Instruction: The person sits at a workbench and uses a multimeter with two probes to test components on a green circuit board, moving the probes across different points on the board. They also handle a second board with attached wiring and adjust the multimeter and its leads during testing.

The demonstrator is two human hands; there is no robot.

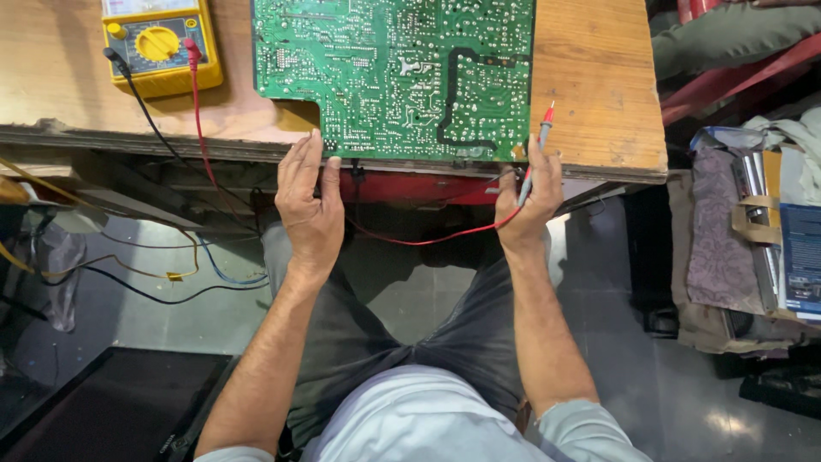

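An electronics repair workshop is showing itself here — a bare green circuit board (393, 77) is lying solder-side up on a worn wooden bench (590, 85), a yellow multimeter (160, 44) is sitting beside it, and loose wires (184, 274) are trailing underneath — clutter is crowding the floor.

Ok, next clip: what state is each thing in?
circuit board: solder side up, flat on the bench.
left hand: fingers on the board's near edge.
right hand: grip closed on the red probe.
yellow multimeter: face up, red and black leads plugged in.
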